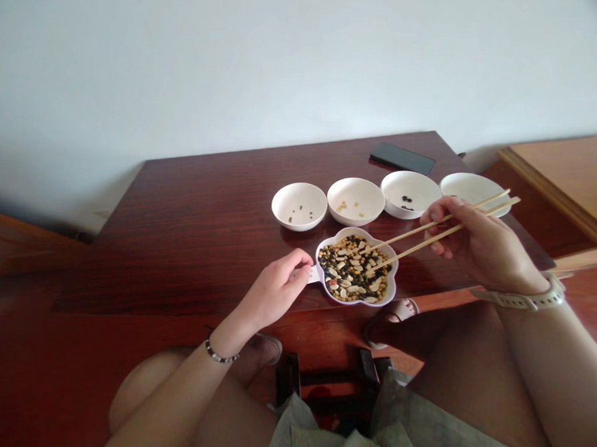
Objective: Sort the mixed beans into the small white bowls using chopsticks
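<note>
My left hand [280, 288] is closed on the short handle of a white, flower-shaped bowl [394, 286] at the table's front edge. Mixed beans and peanuts [351, 271] fill this bowl. A pair of wooden chopsticks [423, 229] is in my right hand [479, 241], their tips apart and down among the beans. Behind stand white round bowls in a row: the leftmost bowl [298, 191] has a few small green beans, the second bowl [355, 186] some pale yellow pieces, the third bowl [410, 179] some black beans. My right hand partly hides the rightmost bowl [469, 182].
A dark phone [402, 158] lies on the brown wooden table [203, 222] behind the bowls. The white wall [270, 65] rises at the table's back edge. Another wooden piece of furniture [566, 176] stands at the right. My legs are below the front edge.
</note>
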Tool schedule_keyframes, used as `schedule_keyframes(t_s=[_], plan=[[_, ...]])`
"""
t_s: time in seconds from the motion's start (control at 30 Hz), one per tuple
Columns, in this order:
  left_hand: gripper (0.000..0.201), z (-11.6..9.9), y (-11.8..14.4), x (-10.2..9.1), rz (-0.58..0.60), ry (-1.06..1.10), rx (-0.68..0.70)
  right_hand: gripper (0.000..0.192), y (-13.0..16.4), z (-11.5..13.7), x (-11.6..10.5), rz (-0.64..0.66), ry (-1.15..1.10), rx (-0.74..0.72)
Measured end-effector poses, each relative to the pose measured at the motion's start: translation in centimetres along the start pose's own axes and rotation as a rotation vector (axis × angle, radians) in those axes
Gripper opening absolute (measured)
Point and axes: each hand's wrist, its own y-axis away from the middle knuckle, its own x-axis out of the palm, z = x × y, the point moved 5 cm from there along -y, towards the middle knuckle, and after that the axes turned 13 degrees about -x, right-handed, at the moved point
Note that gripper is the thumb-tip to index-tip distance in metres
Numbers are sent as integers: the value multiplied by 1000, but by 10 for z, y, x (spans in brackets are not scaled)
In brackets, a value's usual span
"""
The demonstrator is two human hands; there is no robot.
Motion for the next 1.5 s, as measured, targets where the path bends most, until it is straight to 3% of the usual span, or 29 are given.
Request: schedule_keyframes(t_s=[0.5, 1.17, 1.5], plan=[[21, -4, -2, 1, 4, 0, -3, 38, 8, -9, 40, 229, -29, 17], [20, 0, -1, 0, 2, -11, -4, 35, 5, 2, 31, 78, -74, -65], [21, -1, 0, 1, 1, -8, -3, 36, 5, 3, 30, 77, -31, -100]])
